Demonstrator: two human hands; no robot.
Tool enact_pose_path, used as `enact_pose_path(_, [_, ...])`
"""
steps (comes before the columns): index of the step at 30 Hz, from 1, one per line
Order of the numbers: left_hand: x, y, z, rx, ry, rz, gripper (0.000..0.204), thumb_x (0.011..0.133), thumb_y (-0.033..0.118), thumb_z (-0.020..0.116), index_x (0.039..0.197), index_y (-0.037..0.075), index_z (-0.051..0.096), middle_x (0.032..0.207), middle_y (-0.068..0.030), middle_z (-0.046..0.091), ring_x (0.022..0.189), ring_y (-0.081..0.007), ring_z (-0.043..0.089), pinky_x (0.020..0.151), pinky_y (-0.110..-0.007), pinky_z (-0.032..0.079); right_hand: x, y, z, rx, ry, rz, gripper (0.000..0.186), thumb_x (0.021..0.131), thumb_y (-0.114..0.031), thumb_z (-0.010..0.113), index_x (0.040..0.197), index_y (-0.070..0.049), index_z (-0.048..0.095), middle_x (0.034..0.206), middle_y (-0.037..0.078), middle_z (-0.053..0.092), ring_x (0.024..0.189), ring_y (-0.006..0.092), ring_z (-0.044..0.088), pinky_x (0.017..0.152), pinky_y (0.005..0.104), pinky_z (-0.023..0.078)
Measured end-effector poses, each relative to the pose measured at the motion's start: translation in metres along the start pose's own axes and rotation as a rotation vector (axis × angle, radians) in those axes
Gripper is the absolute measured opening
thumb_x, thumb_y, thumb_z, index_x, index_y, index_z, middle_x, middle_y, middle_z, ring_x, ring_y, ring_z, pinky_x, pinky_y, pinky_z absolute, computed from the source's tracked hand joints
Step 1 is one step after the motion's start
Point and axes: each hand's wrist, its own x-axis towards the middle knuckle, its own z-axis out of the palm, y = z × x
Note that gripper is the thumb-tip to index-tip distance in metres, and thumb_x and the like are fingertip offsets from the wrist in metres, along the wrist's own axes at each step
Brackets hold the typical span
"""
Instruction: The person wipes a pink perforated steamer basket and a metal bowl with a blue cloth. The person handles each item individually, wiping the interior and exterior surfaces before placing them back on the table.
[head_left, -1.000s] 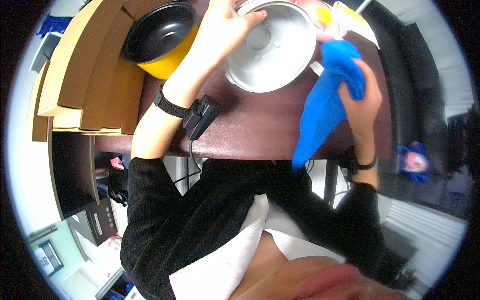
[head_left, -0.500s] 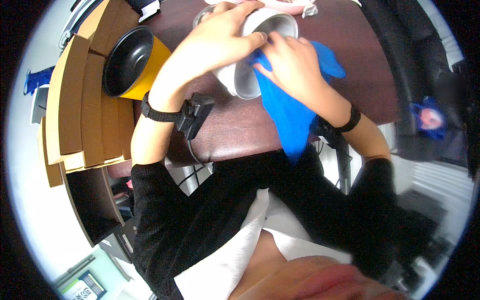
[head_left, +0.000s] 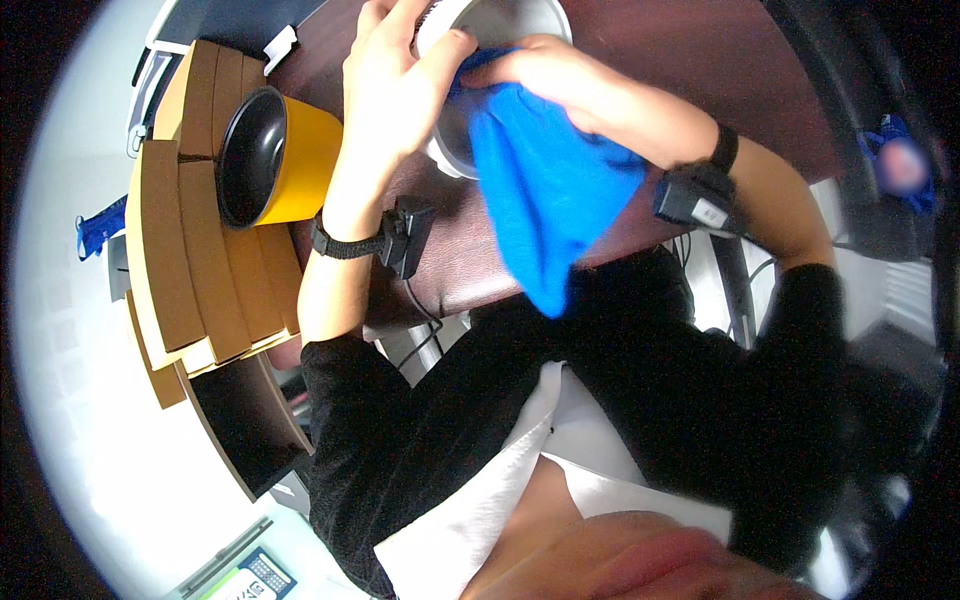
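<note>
A white round tub [head_left: 548,18] lies tilted at the far edge of the view, its opening partly hidden by my hands. My left hand [head_left: 395,75] is wrapped round the tub's left side, thumb at the rim. My right hand [head_left: 555,75] grips a blue cloth [head_left: 555,190] bunched at the tub's mouth, its fingertips covered by the fabric. The rest of the cloth hangs over the near table edge towards my lap.
A yellow bucket with a black inside [head_left: 305,160] lies tilted to the left, against several brown cardboard boxes [head_left: 195,240]. The dark red table [head_left: 450,265] has its near edge at my lap. Black cables [head_left: 425,330] hang from the wrist devices.
My right hand has moved further up and left over the tub's mouth, drawing the cloth leftwards. The left hand still holds the tub. The whole view has shifted slightly.
</note>
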Motion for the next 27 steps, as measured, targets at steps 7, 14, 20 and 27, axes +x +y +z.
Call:
enact_pose_path(7, [0.004, 0.001, -0.001, -0.007, -0.030, 0.021, 0.044, 0.081, 0.016, 0.058, 0.124, 0.011, 0.060, 0.112, -0.0147, 0.055, 0.109, -0.0258, 0.050, 0.098, -0.034, 0.038, -0.011, -0.022, 0.012, -0.908, 0.433, -0.371, 0.034, 0.076, -0.025, 0.069, 0.104, -0.006, 0.065, 0.088, 0.016, 0.068, 0.076, 0.0342, 0.067, 0.070, 0.0443, 0.054])
enact_pose_path(14, [0.002, -0.004, -0.001, -0.045, -0.025, 0.001, 0.044, 0.080, 0.014, 0.058, 0.124, 0.011, 0.060, 0.115, -0.0154, 0.054, 0.111, -0.0261, 0.049, 0.099, -0.034, 0.037, -0.009, -0.024, 0.006, -1.531, 0.407, -0.974, 0.017, 0.080, -0.019, 0.057, 0.092, -0.011, 0.065, 0.079, 0.007, 0.061, 0.064, 0.0224, 0.065, 0.057, 0.0384, 0.052])
enact_pose_path(20, [0.003, -0.015, 0.000, -0.041, 0.023, -0.007, 0.043, 0.081, 0.017, 0.054, 0.124, 0.010, 0.060, 0.114, -0.0158, 0.054, 0.113, -0.0267, 0.049, 0.100, -0.033, 0.036, -0.002, -0.026, 0.018, -1.090, 0.424, -0.387, 0.023, 0.074, -0.025, 0.068, 0.089, -0.009, 0.067, 0.075, 0.016, 0.067, 0.072, 0.0322, 0.068, 0.066, 0.0434, 0.054])
enact_pose_path(27, [0.000, -0.005, 0.001, -0.003, 0.028, -0.052, 0.044, 0.082, 0.019, 0.055, 0.124, 0.011, 0.059, 0.109, -0.0157, 0.055, 0.105, -0.0267, 0.051, 0.096, -0.033, 0.038, 0.015, 0.000, 0.012, -0.369, 0.316, -0.212, 0.028, 0.072, -0.024, 0.070, 0.091, -0.002, 0.069, 0.088, 0.017, 0.069, 0.075, 0.0325, 0.067, 0.071, 0.0395, 0.054])
